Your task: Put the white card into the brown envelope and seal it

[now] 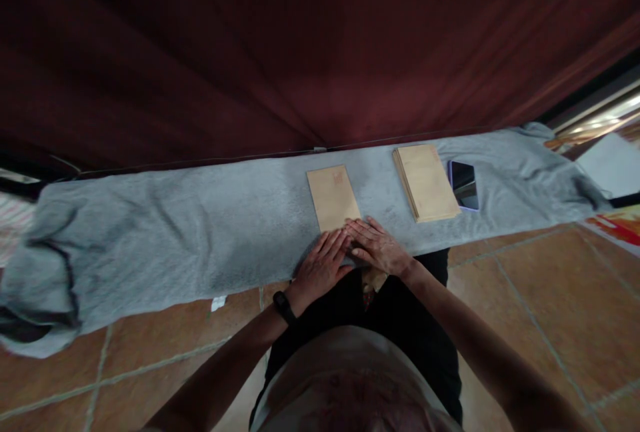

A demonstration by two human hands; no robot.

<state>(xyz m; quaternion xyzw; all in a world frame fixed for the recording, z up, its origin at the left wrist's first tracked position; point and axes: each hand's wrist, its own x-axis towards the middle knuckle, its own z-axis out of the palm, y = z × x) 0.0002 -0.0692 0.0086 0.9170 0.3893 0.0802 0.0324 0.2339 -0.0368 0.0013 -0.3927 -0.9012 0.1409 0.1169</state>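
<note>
A tan paper envelope (333, 196) with a small reddish print near its far right corner lies flat on a grey cloth (250, 219). My left hand (323, 262) rests with outstretched fingers on its near edge. Beside it, my right hand (379, 245) lies flat on the same edge, its fingertips meeting those of my left hand. Both palms face down, and they hide the envelope's near end. To the right sits a stack of similar tan envelopes (429, 182), apart from my hands.
A dark-screened phone (464, 185) in a purple case lies right of the stack. Dark red fabric (320, 52) hangs behind the cloth-covered surface. Brown floor tiles (545, 312) show below, with a white scrap (219, 303) at the left. A white object (613, 165) stands far right.
</note>
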